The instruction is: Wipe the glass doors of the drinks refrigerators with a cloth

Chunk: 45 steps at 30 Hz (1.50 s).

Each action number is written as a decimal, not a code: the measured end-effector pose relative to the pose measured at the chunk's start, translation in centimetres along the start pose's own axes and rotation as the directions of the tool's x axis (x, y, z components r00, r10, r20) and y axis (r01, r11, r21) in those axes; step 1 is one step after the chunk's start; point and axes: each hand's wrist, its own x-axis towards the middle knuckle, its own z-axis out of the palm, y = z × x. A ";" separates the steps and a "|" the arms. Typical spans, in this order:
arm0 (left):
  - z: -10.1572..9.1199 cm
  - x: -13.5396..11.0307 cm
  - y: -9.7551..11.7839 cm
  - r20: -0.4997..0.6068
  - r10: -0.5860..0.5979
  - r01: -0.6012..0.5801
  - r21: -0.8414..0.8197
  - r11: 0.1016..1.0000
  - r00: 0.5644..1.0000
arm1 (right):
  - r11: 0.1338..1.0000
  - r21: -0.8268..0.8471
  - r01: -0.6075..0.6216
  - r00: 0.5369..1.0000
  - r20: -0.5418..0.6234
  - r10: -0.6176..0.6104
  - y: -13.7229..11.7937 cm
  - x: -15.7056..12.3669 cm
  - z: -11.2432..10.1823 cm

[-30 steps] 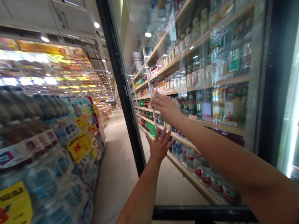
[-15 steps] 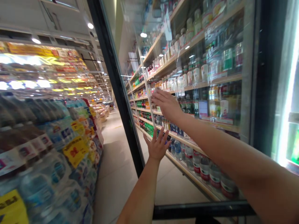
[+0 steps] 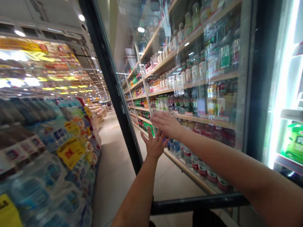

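Left hand point(image 3: 154, 145) splayed flat against black-framed glass door point(image 3: 119, 104), right hand point(image 3: 167, 125) at its one o'clock, blurred, grip unclear, neon K point(image 3: 39, 56) at ten o'clock, yellow sign point(image 3: 71, 152) at eight, unreadable

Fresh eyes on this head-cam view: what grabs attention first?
The two bare hands near mid-frame: the left hand, fingers spread, just below the right hand, both raised at a black-framed glass door. Then the rows of bottles showing in it, the white light strip far right, and the yellow sign at left.
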 end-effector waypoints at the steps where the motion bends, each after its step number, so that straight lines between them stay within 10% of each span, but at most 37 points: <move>1: 0.0 -0.1 0.0 0.010 -0.005 0.005 -0.006 1.000 1.000 | 0.995 0.026 0.092 0.994 0.056 -0.093 -0.1 -0.1 0.0; 3: 0.0 -0.1 0.0 0.038 -0.021 0.022 -0.012 1.000 0.999 | 0.994 0.044 0.101 0.991 0.084 -0.105 0.5 0.0 -0.4; 9: -0.1 -0.1 0.2 0.097 -0.058 0.057 0.013 0.998 0.994 | 0.929 0.018 -0.369 0.921 -0.129 0.368 2.0 -0.6 -1.5; 15: 0.1 -0.2 0.3 0.055 -0.072 0.071 0.019 0.997 0.996 | 0.985 0.091 0.148 0.975 0.156 -0.161 0.9 -3.2 -1.0; 21: -0.1 -0.1 0.3 0.036 -0.062 0.061 0.012 0.998 0.997 | 0.961 -0.064 -0.268 0.961 -0.089 0.262 2.2 -3.0 -2.2; 27: -0.4 -0.1 0.4 0.056 -0.077 0.075 0.040 0.996 0.995 | 1.000 0.017 0.008 0.998 0.055 -0.009 0.3 -4.8 -1.5; 33: -0.1 -0.2 0.4 0.096 -0.112 0.112 0.011 0.994 0.989 | 0.889 0.019 -0.458 0.875 -0.167 0.454 3.7 -4.8 -3.1; 37: 0.1 -0.3 0.3 0.082 -0.115 0.113 0.018 0.993 0.990 | 0.994 0.028 -0.110 0.994 -0.012 0.110 0.0 -7.7 -1.6; 40: 0.1 -0.3 0.3 0.045 -0.093 0.092 0.023 0.996 0.995 | 0.990 0.070 0.120 0.988 0.090 -0.126 -0.9 -8.9 -1.4; 45: 0.2 -0.3 0.3 0.080 -0.129 0.127 0.026 0.992 0.988 | 0.921 0.018 -0.389 0.915 -0.109 0.388 1.4 -8.1 -2.7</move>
